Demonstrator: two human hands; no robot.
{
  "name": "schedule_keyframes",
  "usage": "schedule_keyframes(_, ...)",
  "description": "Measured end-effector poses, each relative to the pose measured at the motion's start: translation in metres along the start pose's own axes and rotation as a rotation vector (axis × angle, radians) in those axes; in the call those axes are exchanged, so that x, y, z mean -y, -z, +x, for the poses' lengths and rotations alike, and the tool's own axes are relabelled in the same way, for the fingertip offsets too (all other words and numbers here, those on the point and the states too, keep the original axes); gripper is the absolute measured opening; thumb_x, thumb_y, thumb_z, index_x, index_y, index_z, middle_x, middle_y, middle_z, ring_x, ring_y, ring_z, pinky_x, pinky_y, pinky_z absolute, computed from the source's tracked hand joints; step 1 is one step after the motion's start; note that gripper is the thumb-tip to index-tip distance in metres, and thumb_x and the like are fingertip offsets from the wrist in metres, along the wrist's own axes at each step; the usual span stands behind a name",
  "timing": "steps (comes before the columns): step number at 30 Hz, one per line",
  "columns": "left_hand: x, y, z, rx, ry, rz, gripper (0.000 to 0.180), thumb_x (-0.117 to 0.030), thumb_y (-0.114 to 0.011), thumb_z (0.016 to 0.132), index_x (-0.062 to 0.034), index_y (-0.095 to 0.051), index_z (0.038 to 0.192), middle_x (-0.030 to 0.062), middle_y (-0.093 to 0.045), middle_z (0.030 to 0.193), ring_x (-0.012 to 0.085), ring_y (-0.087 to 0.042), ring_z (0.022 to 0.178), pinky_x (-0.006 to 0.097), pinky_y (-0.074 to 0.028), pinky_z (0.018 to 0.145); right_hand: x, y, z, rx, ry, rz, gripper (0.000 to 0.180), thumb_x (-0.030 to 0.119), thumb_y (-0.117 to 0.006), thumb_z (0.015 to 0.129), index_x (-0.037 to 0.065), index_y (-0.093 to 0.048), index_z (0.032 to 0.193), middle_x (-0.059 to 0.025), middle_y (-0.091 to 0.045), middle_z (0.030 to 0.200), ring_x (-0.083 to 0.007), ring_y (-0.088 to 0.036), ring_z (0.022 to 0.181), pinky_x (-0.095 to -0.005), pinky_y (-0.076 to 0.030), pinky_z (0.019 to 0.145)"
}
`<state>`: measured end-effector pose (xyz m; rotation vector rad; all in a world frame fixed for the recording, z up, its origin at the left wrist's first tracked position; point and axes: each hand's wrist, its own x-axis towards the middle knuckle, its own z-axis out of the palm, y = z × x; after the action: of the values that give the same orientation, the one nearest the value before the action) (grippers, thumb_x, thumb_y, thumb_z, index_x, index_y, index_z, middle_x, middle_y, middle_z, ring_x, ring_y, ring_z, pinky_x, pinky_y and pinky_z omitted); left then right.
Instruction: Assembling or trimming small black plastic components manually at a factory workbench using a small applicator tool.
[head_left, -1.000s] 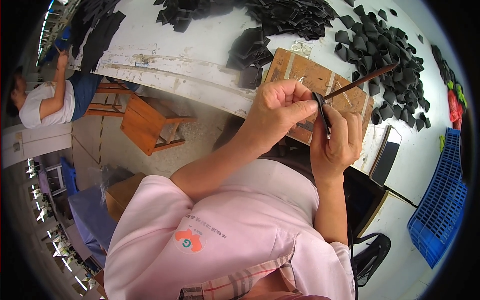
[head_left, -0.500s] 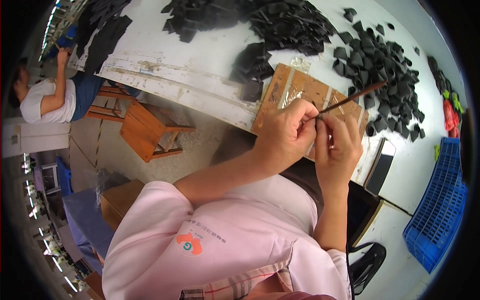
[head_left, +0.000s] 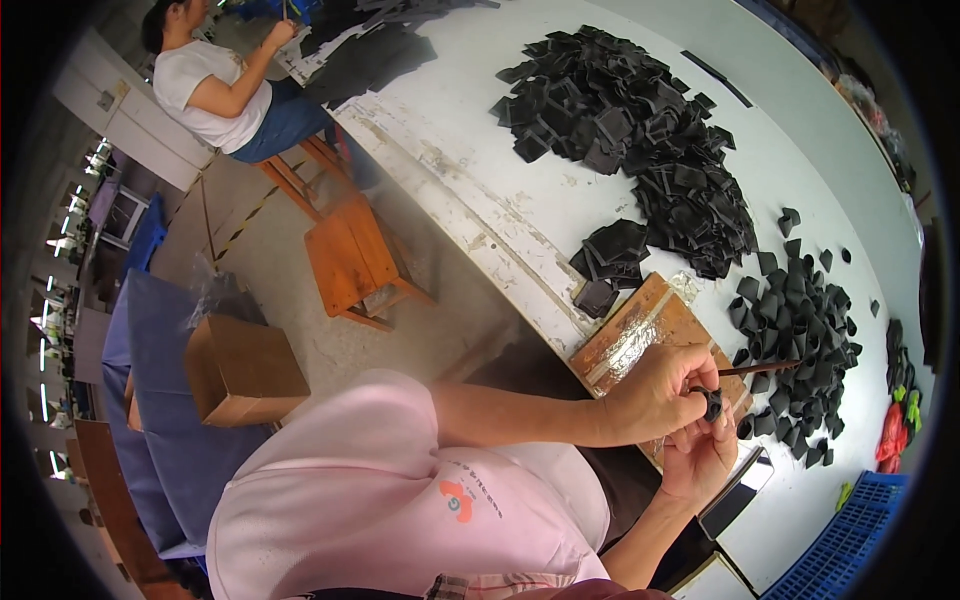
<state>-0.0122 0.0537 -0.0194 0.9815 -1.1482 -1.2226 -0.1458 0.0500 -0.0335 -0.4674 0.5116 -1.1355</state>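
Over the near edge of the worktable, my left hand [head_left: 660, 395] and my right hand [head_left: 700, 460] meet at a small black curled piece [head_left: 712, 403]. Both hands have their fingertips closed on it, and its ring-like open end shows between them. A thin brown stick [head_left: 765, 368] juts out to the right beside my left fingers; which hand grips it is hidden. Beneath and beyond the hands lies a brown wooden board [head_left: 690, 325] with clear tape across it. To the right is a heap of similar curled black pieces [head_left: 800, 310].
Flat black pieces [head_left: 600, 100] lie in a large pile farther back, with a smaller stack [head_left: 610, 250] beside the board. A dark phone-like slab [head_left: 735, 495] and a blue crate [head_left: 840, 540] are at right. Leftward are wooden stools [head_left: 350, 255], a cardboard box [head_left: 245, 370] and a seated person [head_left: 230, 95].
The view has swung left, so the table's far piles show more fully. My hands have turned, bringing the black piece's ring-like end into sight. The stick now points nearly level to the right.
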Motion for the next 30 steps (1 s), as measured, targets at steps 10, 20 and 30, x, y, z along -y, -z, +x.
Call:
schedule_keyframes(10, 0.008, 0.016, 0.009, 0.414, 0.638, -1.247, 0.014, 0.005, -0.045, 0.079, -0.0043, -0.05, 0.088, 0.0088, -0.057, 0.08, 0.0048, -0.046, 0.049, 0.017, -0.031, 0.037, 0.019, -0.013, 0.001, -0.036, -0.015, -0.341, 0.019, 0.02, -0.056, 0.084, 0.001, -0.056, 0.082, 0.0018, -0.046, 0.064, -0.0043, -0.036, 0.05, -0.0166, -0.028, 0.042)
schedule_keyframes(20, -0.009, 0.014, 0.063, 0.349, 0.605, -1.112, 0.005, -0.006, -0.049, 0.085, -0.0064, -0.05, 0.089, 0.0011, -0.055, 0.07, -0.0003, -0.03, 0.035, 0.015, -0.02, 0.033, 0.055, -0.017, 0.053, 0.104, 0.027, -0.463, 0.026, 0.025, -0.054, 0.085, 0.006, -0.051, 0.068, 0.0049, -0.042, 0.059, -0.0027, -0.033, 0.05, -0.0159, -0.026, 0.044)
schedule_keyframes(30, -0.013, 0.006, 0.058, 0.267, 0.259, -0.714, 0.018, -0.003, -0.058, 0.08, -0.0001, -0.048, 0.096, 0.0063, -0.058, 0.076, 0.0004, -0.036, 0.042, 0.013, -0.026, 0.035, 0.057, -0.013, 0.058, 0.194, 0.092, -0.573, 0.026, 0.024, -0.053, 0.086, 0.004, -0.053, 0.069, 0.0042, -0.045, 0.06, -0.0024, -0.035, 0.052, -0.0166, -0.027, 0.045)
